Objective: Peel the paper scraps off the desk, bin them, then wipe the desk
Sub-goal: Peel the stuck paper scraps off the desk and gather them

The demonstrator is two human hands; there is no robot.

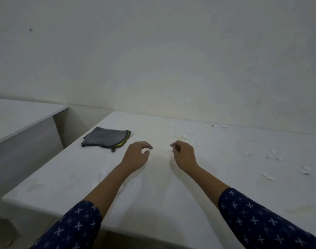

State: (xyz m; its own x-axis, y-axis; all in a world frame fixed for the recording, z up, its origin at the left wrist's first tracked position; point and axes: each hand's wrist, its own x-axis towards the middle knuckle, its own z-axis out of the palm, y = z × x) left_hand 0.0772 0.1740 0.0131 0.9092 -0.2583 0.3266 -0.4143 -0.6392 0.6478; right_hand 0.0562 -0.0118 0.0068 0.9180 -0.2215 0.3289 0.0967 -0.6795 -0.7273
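Scraps [186, 136] just beyond R grip [183, 153], untouched.

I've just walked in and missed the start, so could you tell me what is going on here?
A person holds both hands over a white desk, the left hand and right hand loosely curled, gripping nothing plainly. Paper scraps lie scattered on the desk's right and far side. A folded grey cloth lies unused beside the left hand.

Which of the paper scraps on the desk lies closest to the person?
The long oval scrap, out to the right of the right forearm. The other scraps all lie farther back, and most are smaller and rounder.
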